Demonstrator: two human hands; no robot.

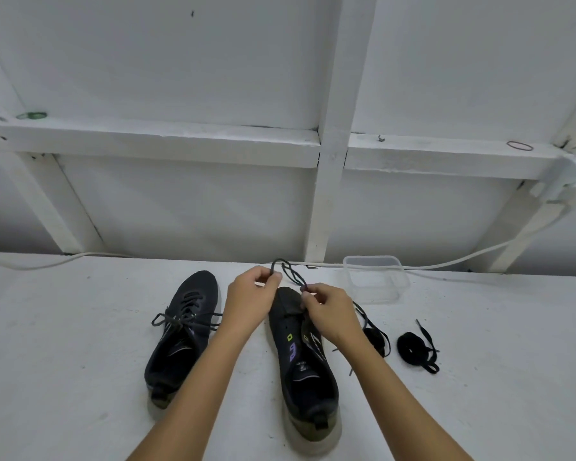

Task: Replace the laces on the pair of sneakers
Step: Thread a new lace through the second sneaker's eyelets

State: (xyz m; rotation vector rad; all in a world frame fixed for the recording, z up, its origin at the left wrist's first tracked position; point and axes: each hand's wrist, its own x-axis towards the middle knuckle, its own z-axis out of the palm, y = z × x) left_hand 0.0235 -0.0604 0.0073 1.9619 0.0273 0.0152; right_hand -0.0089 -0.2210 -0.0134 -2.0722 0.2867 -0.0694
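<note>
White table (80,327) carries everything, white framed wall (180,201) behind it. Both forearms reach in from the bottom edge, elbows cut off by the frame. Left hand (250,299) sits just left of the toe of the right-side sneaker (305,367), thumb and fingers pinching a dark lace (288,271). Right hand (330,311) is over that sneaker's eyelet area, fingertips pinching the same lace a little nearer the shoe; between the two pinch points the lace loops up and away toward the wall. The hand hides the upper eyelets, so can't tell how far it's unthreaded. That sneaker: black, pale sole, small green and purple marks, heel toward camera. Left of the left hand: second black sneaker (180,337), laced and tied in a bow. Right of the right hand: two coiled black laces, nearer one (376,337) partly behind the wrist, other (416,347) further out. Clear plastic container (374,279) beyond the right hand, near the wall.
</note>
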